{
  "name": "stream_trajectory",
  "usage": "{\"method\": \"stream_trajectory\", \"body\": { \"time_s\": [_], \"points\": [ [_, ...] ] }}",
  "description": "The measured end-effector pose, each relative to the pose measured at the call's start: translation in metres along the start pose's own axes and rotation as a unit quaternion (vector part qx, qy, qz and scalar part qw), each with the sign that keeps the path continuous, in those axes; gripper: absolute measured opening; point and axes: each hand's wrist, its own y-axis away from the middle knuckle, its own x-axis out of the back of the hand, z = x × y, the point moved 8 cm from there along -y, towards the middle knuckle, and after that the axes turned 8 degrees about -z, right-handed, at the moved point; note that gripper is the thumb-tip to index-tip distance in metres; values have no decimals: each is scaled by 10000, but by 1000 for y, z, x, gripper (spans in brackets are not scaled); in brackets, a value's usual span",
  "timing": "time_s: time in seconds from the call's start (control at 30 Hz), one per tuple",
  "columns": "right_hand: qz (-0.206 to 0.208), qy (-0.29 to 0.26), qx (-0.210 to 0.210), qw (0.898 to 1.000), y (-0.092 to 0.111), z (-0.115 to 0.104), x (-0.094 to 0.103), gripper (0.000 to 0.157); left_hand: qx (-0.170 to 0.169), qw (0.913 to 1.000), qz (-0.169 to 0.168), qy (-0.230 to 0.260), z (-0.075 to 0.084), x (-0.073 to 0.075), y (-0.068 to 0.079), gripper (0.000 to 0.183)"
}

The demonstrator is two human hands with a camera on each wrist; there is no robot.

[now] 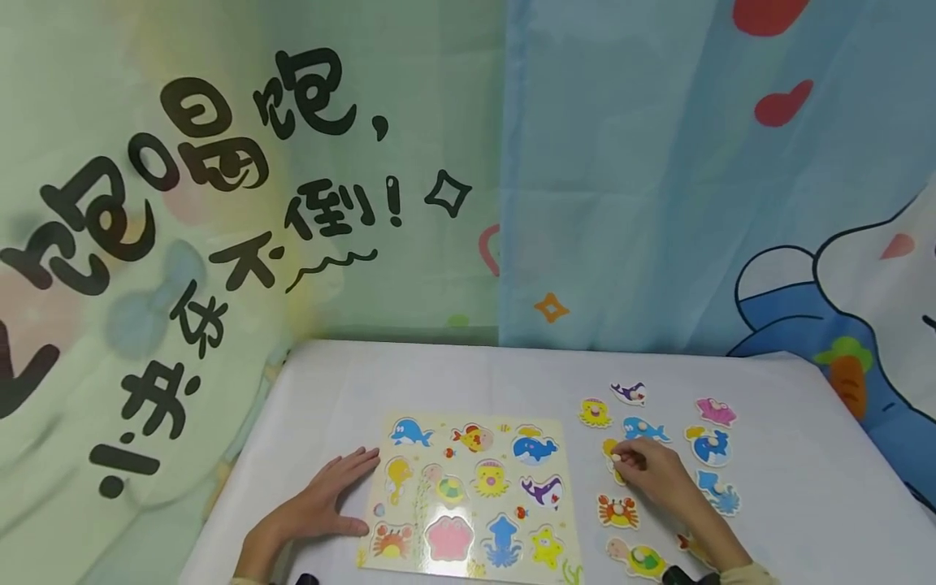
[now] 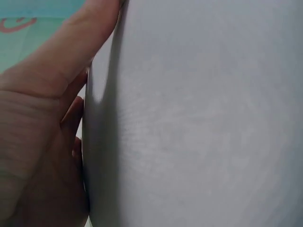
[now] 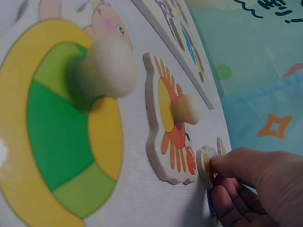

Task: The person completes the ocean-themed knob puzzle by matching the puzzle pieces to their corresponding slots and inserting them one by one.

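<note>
A pale puzzle board (image 1: 427,426) printed with sea animals lies flat on the white table. My left hand (image 1: 329,496) rests beside its left edge, fingers straight and fingertips at the border. Right of the board, my right hand (image 1: 651,471) pinches a yellow puzzle piece (image 1: 609,455) between thumb and fingers; the hand covers much of it. In the right wrist view, that hand (image 3: 251,184) holds the piece low at the table. Closer to that camera are the crab piece (image 3: 173,125) and turtle piece (image 3: 61,132), each with a round wooden knob.
Above the right hand lie an octopus piece (image 1: 595,413), an orca piece (image 1: 630,395) and a dolphin piece (image 1: 654,430). Farther right are a pink shell piece (image 1: 716,412), whale piece (image 1: 711,447) and squid piece (image 1: 720,493). My right forearm partly covers another piece. Printed curtains (image 1: 614,203) hang behind.
</note>
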Motion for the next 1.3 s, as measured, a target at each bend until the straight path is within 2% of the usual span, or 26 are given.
{"method": "stream_trajectory", "body": {
  "time_s": [0.23, 0.6, 0.8, 0.97, 1.13, 1.3],
  "points": [
    [56, 62, 339, 9994, -1, -3, 2, 20, 20, 10000, -39, 84, -4, 0, -1, 95],
    [289, 53, 348, 9990, -2, -17, 11, 19, 277, 9993, -152, 210, -5, -1, -3, 97],
    [607, -4, 798, 9950, 2, -44, 10, 15, 379, 9989, -176, 222, -4, 0, -2, 98],
    [684, -78, 1112, 9914, 2, -74, 7, 13, 334, 9992, -136, 198, -3, 1, -2, 98],
    [591, -152, 1409, 9881, 2, -105, -4, 12, 318, 9993, -114, 165, -5, 0, -1, 98],
    [274, -359, 1473, 9881, 1, -127, -30, 10, 298, 9992, -126, 225, -5, -1, -1, 98]
  ]
}}
